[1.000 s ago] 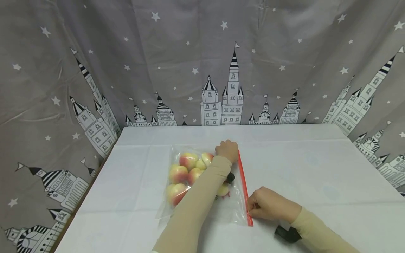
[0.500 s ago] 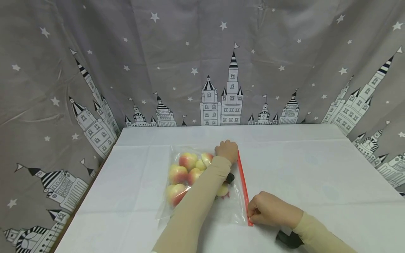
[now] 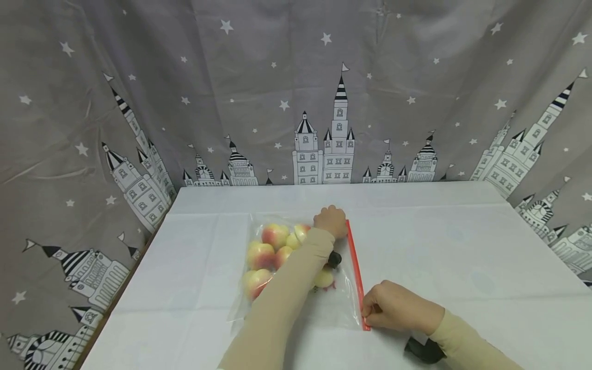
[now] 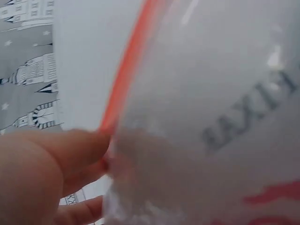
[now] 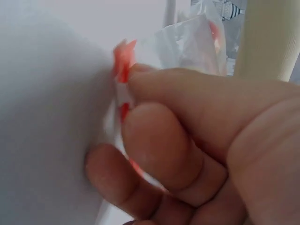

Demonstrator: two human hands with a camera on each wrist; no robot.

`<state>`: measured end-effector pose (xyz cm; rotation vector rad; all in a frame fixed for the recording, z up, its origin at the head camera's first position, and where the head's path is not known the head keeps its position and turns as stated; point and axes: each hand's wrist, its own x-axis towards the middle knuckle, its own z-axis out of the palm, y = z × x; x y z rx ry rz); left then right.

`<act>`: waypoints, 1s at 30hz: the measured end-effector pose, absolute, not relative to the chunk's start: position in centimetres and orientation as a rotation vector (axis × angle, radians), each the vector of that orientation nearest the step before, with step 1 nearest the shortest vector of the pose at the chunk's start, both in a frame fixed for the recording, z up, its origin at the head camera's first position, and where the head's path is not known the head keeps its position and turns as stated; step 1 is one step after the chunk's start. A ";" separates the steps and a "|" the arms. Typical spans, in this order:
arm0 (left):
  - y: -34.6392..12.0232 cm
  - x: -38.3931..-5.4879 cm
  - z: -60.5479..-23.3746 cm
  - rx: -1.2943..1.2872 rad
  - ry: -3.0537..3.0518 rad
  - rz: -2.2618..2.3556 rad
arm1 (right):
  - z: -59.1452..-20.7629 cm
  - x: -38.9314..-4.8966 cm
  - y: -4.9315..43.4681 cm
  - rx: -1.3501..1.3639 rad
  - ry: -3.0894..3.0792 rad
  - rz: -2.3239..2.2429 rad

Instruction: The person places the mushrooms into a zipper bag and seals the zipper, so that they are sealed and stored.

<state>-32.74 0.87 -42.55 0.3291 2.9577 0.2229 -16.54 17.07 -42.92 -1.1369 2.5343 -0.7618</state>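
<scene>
A clear zip bag with a red zip strip lies flat on the table, its strip on the right side. Several yellow-and-red round fruits are inside; my left sleeve covers some of them. At the strip's far end is my left hand; in the left wrist view its thumb and finger pinch the bag's red edge. My right hand pinches the strip's near end. A short white stretch shows on the red strip beside the right thumb in the right wrist view.
The white-covered table extends on both sides of the bag. A grey curtain printed with castles and stars hangs behind and beside it. Black wrist-worn pieces show at each wrist.
My right hand has shifted slightly toward the near end of the red strip. My left hand and the bag have stayed almost still.
</scene>
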 end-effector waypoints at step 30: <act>-24.0 -17.8 -38.6 0.436 3.329 0.602 | -39.1 -20.4 29.8 -0.542 3.109 -0.643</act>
